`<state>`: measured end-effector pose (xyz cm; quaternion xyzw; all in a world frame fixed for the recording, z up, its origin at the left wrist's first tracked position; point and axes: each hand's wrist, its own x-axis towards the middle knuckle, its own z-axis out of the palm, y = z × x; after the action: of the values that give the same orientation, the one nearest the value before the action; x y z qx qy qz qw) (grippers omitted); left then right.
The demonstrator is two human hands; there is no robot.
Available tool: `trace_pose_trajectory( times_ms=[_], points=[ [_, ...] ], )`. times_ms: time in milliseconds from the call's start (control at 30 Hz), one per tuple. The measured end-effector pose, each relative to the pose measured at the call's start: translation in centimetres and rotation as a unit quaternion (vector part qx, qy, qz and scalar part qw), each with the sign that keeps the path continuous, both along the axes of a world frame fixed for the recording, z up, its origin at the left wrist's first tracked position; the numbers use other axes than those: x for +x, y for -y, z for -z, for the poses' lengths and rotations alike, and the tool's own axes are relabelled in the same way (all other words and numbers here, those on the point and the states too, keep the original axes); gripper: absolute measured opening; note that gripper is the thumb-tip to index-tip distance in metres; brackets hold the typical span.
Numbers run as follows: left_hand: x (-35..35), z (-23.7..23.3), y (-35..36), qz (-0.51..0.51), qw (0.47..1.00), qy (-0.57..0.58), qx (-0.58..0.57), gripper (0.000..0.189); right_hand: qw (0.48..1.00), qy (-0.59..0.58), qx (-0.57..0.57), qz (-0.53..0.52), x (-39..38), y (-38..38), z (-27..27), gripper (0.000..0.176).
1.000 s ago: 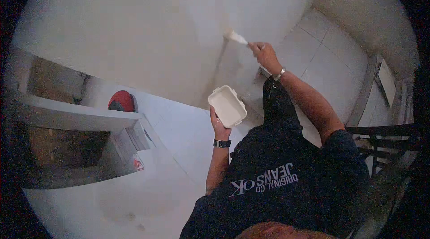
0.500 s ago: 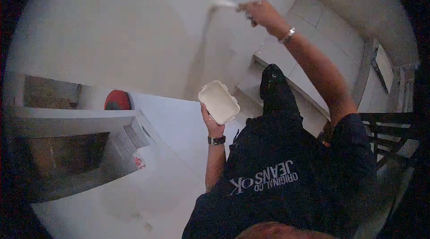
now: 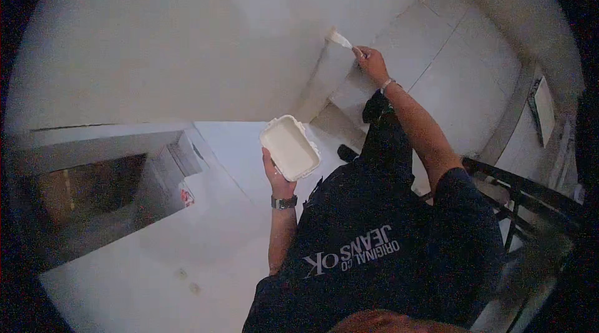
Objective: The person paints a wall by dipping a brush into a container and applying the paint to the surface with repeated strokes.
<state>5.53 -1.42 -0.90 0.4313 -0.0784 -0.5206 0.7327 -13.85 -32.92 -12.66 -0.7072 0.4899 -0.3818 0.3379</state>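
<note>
My left hand is closed around the near side of a shallow off-white plastic tub. Pale, creamy paint seems to cover its bottom. Up and to the right, my right hand grips the handle of a paintbrush. White coats the brush's bristles, and their tip is at or very close to the pale wall; contact is hard to make out.
Stair steps with tiled treads rise ahead on the right, one dark shoe on them. A dark metal railing runs at my right side. To the left is a recessed opening. A framed panel leans at far right.
The brush and my right hand have come down and to the right along the wall. My view has shifted, the tub stays in my left hand, and the red-and-dark object at left is out of sight.
</note>
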Motion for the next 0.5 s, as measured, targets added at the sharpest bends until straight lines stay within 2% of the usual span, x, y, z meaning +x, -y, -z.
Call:
trace_pose_trajectory(
  times_ms=[67,100,167,233,300,367,433,500],
  points=[
    [-0.3,-0.8,-0.1,-0.007,0.999,0.028,0.023,0.06,0.998,-0.063,-0.022,0.016,0.2,0.6,4.2,0.037],
    [-0.3,-0.7,-0.1,0.0,0.999,0.031,0.011,0.06,0.998,-0.061,-0.014,0.016,0.3,0.4,4.6,0.037],
    [0.1,-0.1,-0.2,0.01,0.999,0.032,0.006,0.06,0.983,-0.182,0.022,0.01,-0.4,0.3,4.0,0.04],
    [0.9,1.8,-0.6,-0.009,1.0,0.002,-0.002,0.065,0.982,-0.184,-0.006,-0.036,-0.7,0.8,1.2,0.04],
    [1.7,3.3,-0.8,-0.006,1.0,-0.012,-0.018,0.065,0.984,-0.171,-0.056,-0.003,0.0,2.5,-2.9,0.038],
    [1.5,3.7,-0.5,-0.003,0.999,-0.026,-0.04,0.066,0.984,-0.175,-0.022,-0.027,0.7,4.0,-9.7,0.037],
    [0.7,2.2,-0.3,-0.013,0.998,-0.028,-0.06,0.059,0.992,-0.102,-0.071,-0.033,0.0,2.2,-19.1,0.037],
    [0.3,1.1,-0.2,-0.016,0.998,-0.043,-0.049,0.059,0.995,0.024,-0.081,-0.062,-0.1,0.2,-25.0,0.033]
  ],
)
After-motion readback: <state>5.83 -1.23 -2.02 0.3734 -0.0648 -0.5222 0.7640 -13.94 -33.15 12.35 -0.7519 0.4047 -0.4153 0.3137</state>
